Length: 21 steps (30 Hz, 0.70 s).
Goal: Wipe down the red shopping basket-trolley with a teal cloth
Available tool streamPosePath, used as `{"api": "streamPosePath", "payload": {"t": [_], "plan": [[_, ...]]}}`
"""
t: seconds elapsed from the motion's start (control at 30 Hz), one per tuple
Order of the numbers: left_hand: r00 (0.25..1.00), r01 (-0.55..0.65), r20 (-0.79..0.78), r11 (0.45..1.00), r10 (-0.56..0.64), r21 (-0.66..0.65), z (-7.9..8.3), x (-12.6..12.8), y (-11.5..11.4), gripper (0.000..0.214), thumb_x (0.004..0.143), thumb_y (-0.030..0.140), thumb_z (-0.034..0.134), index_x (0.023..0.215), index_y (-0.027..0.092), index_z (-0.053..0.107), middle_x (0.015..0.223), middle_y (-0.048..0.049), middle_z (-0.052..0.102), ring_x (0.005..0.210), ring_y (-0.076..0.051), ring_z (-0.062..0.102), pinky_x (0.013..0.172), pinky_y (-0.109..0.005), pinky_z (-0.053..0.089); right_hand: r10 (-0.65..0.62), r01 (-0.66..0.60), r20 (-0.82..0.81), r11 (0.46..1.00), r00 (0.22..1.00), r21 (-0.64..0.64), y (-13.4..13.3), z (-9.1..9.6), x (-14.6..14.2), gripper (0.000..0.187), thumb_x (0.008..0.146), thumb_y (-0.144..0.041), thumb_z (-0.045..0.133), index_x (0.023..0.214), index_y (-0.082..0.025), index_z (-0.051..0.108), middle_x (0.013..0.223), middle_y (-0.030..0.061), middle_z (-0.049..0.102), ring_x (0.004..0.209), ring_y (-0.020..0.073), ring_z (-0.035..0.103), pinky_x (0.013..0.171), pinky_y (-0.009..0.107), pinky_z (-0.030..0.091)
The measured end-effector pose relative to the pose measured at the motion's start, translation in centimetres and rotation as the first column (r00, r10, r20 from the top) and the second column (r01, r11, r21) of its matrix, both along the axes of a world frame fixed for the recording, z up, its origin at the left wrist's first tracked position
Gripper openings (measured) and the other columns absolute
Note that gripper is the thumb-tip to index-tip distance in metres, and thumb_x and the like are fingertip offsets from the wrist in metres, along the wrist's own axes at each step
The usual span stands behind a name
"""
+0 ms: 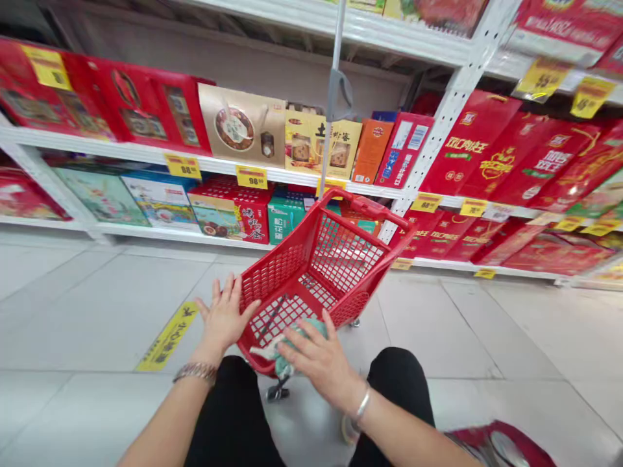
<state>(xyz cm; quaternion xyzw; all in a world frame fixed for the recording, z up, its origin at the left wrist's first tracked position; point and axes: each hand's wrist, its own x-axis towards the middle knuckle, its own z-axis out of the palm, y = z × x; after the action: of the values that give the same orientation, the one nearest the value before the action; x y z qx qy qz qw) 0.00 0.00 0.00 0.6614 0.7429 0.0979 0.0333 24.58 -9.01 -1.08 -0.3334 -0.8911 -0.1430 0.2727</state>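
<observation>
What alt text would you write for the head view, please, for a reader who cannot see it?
A person's right hand presses a teal cloth on the near rim of a red wheeled shopping basket, while the left hand, fingers spread, lies against its side. Behind it, white shelves hold red gift boxes and yellow price tags.

Basket (341, 259) centre, on floor. Shelves (219, 167) behind it at 12 o'clock. Cloth (302, 328) on its 6 o'clock rim. Floor sticker (168, 337) at 9 o'clock.
</observation>
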Motion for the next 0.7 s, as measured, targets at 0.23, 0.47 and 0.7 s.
{"api": "streamPosePath", "payload": {"t": [0.23, 0.47, 0.7], "plan": [[0.998, -0.059, -0.002, 0.994, 0.059, 0.089, 1.2, -2.2, -0.1, 0.07, 0.098, 0.049, 0.034, 0.157, 0.012, 0.031, 0.169, -0.017, 0.016, 0.156, -0.041, 0.008, 0.117, -0.076, 0.006, -0.428, 0.426, -0.009, 0.902, 0.904, -0.076, 7.0, 2.8, 10.4, 0.048, 0.092, -0.004, 0.055, 0.13, -0.032, 0.064, 0.134, 0.0026, 0.068, 0.132, 0.0244, 0.049, 0.122, 0.058, 0.0], [0.996, -0.063, 0.079, 0.952, 0.041, 0.301, -0.4, 4.2, -6.3, 0.064, 0.102, 0.044, 0.027, 0.159, 0.016, 0.024, 0.167, -0.0187, 0.023, 0.155, -0.038, 0.013, 0.115, -0.078, 0.01, -0.405, 0.396, -0.087, 0.913, 0.91, -0.101, 6.7, 2.7, 6.4, 0.039, 0.092, -0.004, 0.056, 0.121, -0.028, 0.068, 0.118, 0.0025, 0.073, 0.121, 0.0228, 0.054, 0.124, 0.055, 0.007], [0.986, 0.149, -0.112, 0.94, -0.119, 0.308, -3.5, 3.9, -7.4, 0.064, 0.098, 0.044, 0.032, 0.157, 0.019, 0.029, 0.166, -0.014, 0.029, 0.157, -0.033, 0.006, 0.118, -0.073, 0.001, -0.153, 0.153, -0.045, 0.988, 0.987, 0.007, 2.8, -0.1, -0.4, 0.03, 0.101, -0.026, 0.054, 0.13, -0.032, 0.061, 0.127, 0.0009, 0.069, 0.127, 0.021, 0.051, 0.124, 0.057, 0.014]]}}
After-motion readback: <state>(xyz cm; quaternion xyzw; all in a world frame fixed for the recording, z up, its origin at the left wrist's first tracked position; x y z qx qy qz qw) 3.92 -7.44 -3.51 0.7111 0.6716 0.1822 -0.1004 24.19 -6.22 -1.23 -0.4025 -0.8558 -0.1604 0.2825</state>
